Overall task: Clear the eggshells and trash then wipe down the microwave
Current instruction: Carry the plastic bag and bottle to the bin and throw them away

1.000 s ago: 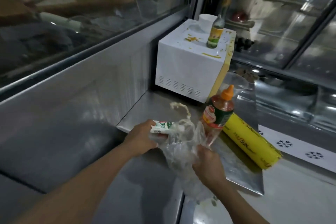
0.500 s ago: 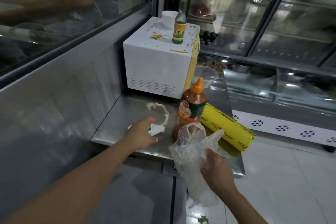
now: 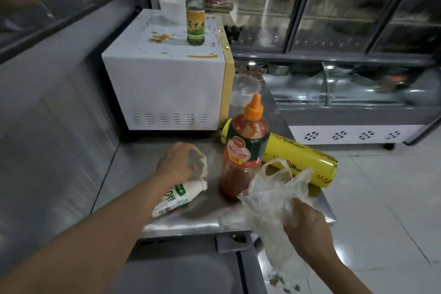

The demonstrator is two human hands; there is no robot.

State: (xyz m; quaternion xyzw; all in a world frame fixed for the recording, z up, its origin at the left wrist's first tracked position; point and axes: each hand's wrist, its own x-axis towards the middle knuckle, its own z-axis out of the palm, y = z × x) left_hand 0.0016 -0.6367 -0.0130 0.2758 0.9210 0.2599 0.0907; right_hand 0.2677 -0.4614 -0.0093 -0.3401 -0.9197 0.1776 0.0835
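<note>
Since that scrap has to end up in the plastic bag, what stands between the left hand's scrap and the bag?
The red sauce bottle stands upright on the steel counter, between the left hand holding the pale scrap and the plastic bag held by the right hand. Passing in front of or over the bottle looks clear.

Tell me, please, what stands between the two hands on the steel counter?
In the head view, the red sauce bottle stands between the left hand and the right hand.

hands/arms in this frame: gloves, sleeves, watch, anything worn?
Nothing worn that shows. Left hand and right hand are bare, no gloves, no rings or watch visible. Both forearms are bare right to the frame edge, no sleeve or cuff in view. The picture is slightly blurred, so small marks could be missed.
</note>
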